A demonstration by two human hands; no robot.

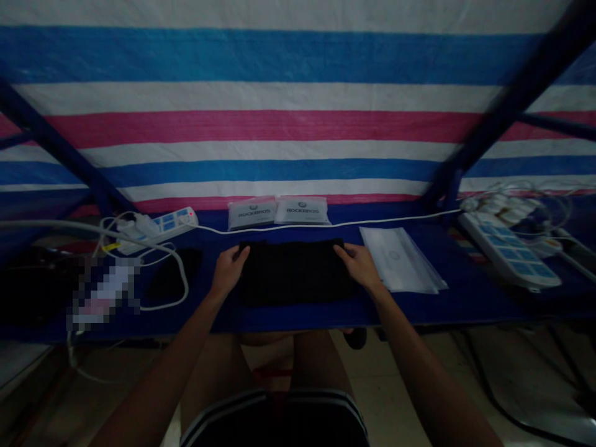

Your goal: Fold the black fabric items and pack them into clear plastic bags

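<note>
A piece of black folded fabric (298, 273) lies flat and wide on the blue table in front of me. My left hand (230, 270) pinches its upper left corner, thumb on top. At its upper right corner, my right hand (359, 264) grips it the same way. Just right of that hand lies a fanned stack of clear plastic bags (400, 261) with a small printed mark. Behind the fabric rest two packed bags, a left one (252, 213) and a right one (302, 211), both printed ROCKBROS.
A power strip (174, 219) with plugs and looping white cables is at the left, near a dark item (172, 273). Another power strip (512, 251) with tangled cords lies at the right. A white cord (372, 221) crosses the table's back. Blue frame bars (493, 118) slope behind.
</note>
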